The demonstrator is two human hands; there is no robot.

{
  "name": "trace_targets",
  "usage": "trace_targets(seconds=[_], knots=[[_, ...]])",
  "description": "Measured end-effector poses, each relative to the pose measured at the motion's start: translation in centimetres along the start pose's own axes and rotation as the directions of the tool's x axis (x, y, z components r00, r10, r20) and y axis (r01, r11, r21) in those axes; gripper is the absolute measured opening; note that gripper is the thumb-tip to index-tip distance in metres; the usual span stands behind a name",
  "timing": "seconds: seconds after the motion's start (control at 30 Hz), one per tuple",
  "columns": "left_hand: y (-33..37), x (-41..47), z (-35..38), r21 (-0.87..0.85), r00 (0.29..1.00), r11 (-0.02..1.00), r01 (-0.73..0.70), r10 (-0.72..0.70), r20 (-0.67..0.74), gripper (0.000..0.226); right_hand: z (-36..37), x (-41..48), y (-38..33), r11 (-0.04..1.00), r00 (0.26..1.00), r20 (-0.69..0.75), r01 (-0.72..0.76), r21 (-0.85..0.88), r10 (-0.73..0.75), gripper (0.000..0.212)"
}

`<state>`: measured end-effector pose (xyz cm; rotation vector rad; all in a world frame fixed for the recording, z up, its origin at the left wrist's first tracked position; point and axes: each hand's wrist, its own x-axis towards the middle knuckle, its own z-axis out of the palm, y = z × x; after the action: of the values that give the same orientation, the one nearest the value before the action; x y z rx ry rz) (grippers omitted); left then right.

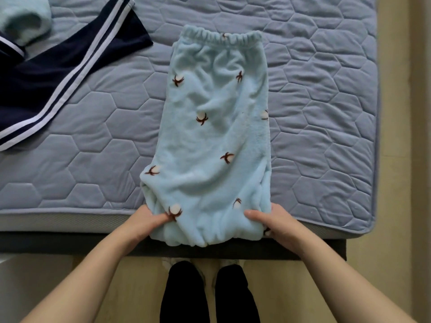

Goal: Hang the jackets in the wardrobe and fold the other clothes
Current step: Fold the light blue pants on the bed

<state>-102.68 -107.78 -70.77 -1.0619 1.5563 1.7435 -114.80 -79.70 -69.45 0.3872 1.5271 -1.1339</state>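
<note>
1. Two bare forearms reach in from the bottom edge, above legs (184,294) in black standing on a pale floor.
2. The left hand (145,221) pinches the near left corner of the fleece trousers (214,136), thumb on top, fingers hidden beneath the cloth.
3. The right hand (277,221) pinches the near right corner the same way, thumb pressed on top, fingers tucked out of sight.
4. The trousers, pale blue with small brown-and-white motifs, lie lengthwise on the quilted mattress (105,113), with the elastic waistband at the far end and the near end bunched between the hands at the mattress edge.
5. A navy garment (58,78) with white stripes lies at far left, well apart from the trousers.
6. A pale blue fleece top (23,19) rests on its upper corner.
</note>
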Motion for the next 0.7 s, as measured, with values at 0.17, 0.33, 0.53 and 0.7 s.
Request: trace_targets(seconds=[0.17,0.33,0.53,0.7], knots=[[0.4,-0.3,0.0,0.088,0.995,0.992,-0.095,0.093,0.037,0.054,-0.6,0.3,-1.3,0.938,0.986,0.13,-0.054,-0.344,0.104,0.044],[-1.4,-0.7,-0.8,0.125,0.995,0.99,-0.067,0.076,-0.068,0.046,-2.6,1.2,0.8,0.9,0.993,0.088,-0.036,-0.435,0.082,0.032],[-3.2,-2.7,0.9,0.348,0.819,0.936,-0.054,0.241,-0.521,0.048,-2.8,-0.4,4.7,0.932,0.953,-0.251,0.073,-0.355,-0.17,0.049],[-4.5,-5.8,2.7,0.597,0.782,0.779,-0.192,0.489,-0.386,0.018,0.5,-2.5,7.3,0.78,0.711,-0.459,0.204,-0.591,-0.533,0.03]])
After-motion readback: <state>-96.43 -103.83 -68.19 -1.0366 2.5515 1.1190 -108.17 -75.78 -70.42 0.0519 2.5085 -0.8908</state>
